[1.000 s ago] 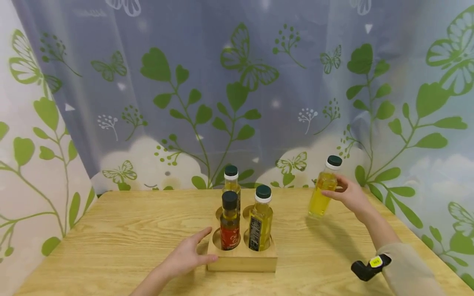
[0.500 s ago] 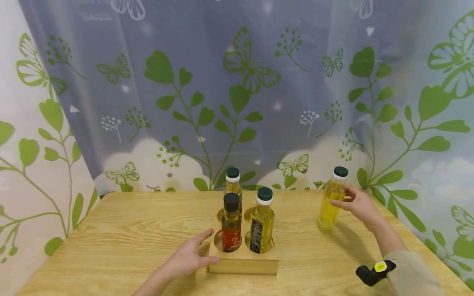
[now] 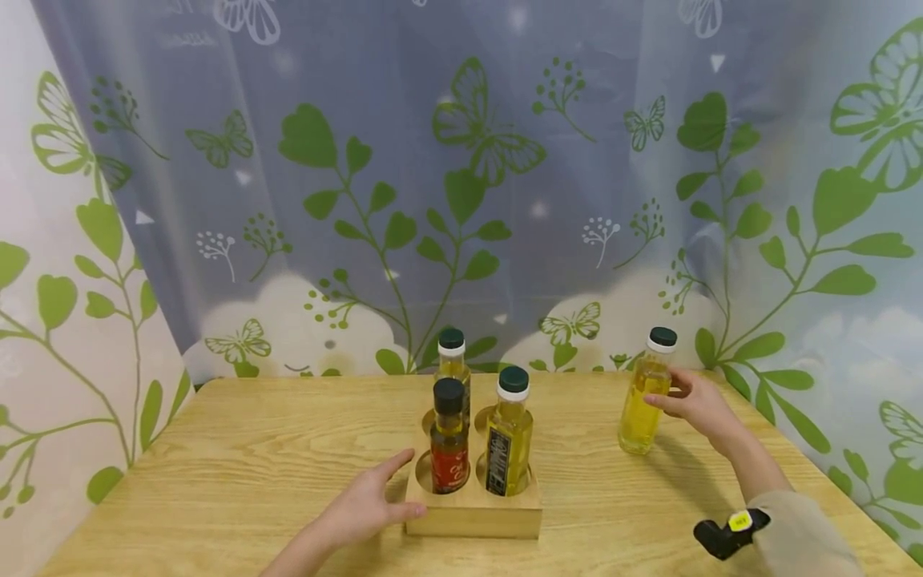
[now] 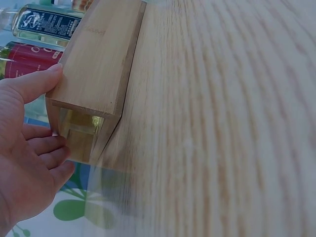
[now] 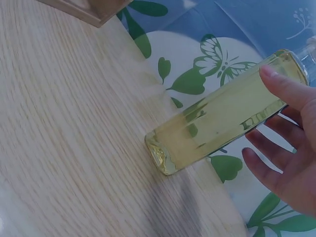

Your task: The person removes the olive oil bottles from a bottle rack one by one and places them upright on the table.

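At the table's right side, my right hand [image 3: 699,405] holds a clear glass oil bottle [image 3: 642,413] with yellow oil and a dark green cap. Its thumb lies on one side of the glass and its fingers on the other. The bottle is nearly upright, base right at the tabletop. My left hand [image 3: 364,506] grips the left front corner of a wooden bottle rack [image 3: 472,521], thumb on the front face, fingers along the side. In the rack stand a red-labelled bottle [image 3: 450,461], a yellow oil bottle [image 3: 509,441] and, behind, another green-capped bottle [image 3: 452,365].
The back right hole [image 3: 485,417] of the rack is partly hidden by the front bottle. A light wood table [image 3: 252,449] carries everything. Behind it hangs a curtain [image 3: 389,160] printed with leaves and butterflies, close to the table's back edge.
My right hand has brought the oil bottle a little right and down toward the tabletop, settling over the last half second. My left hand stays at the rack.
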A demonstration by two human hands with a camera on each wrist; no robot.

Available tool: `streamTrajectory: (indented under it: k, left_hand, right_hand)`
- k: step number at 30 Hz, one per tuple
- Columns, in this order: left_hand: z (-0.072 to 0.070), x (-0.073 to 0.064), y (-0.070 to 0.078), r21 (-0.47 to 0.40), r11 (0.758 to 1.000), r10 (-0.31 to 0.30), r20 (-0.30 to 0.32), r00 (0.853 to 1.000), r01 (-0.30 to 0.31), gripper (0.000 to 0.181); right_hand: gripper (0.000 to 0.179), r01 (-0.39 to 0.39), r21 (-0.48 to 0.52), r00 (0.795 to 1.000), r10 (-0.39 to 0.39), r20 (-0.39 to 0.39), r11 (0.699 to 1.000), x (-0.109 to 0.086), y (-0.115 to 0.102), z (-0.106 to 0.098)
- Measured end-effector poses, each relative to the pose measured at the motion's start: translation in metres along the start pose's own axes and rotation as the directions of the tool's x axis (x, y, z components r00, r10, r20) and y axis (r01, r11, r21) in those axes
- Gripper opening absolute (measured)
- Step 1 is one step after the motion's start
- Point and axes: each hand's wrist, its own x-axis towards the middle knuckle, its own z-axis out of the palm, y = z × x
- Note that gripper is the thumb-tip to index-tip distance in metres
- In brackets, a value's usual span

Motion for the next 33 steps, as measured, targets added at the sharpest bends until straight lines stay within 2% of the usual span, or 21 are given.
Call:
streamTrajectory:
  k: [7,16,24,33]
  left_hand:
    - [-0.001,0.001,0.0,0.007,1.0,0.001,0.001,1.0,-0.001,0.086]
    - [0.001,0.0,0.0,-0.002,1.0,-0.015,0.011,1.0,0.015,0.086]
    - [0.001,0.001,-0.001,-0.012,1.0,-0.008,0.0,1.0,0.008,0.087]
    - [0.001,0.0,0.001,-0.015,1.0,-0.013,-0.002,1.0,0.013,0.086]
  right_hand:
    - [0.073,0.022,0.029,0.999,-0.023,0.035,0.999,0.0,0.002,-0.001]
    - [0.065,0.036,0.029,0.998,-0.037,0.044,0.999,-0.016,0.006,-0.009]
    - [0.06,0.069,0.056,0.996,-0.071,0.044,0.996,-0.031,-0.004,-0.017]
    - [0.053,0.092,0.065,0.995,-0.09,-0.037,0.994,-0.04,-0.026,-0.011]
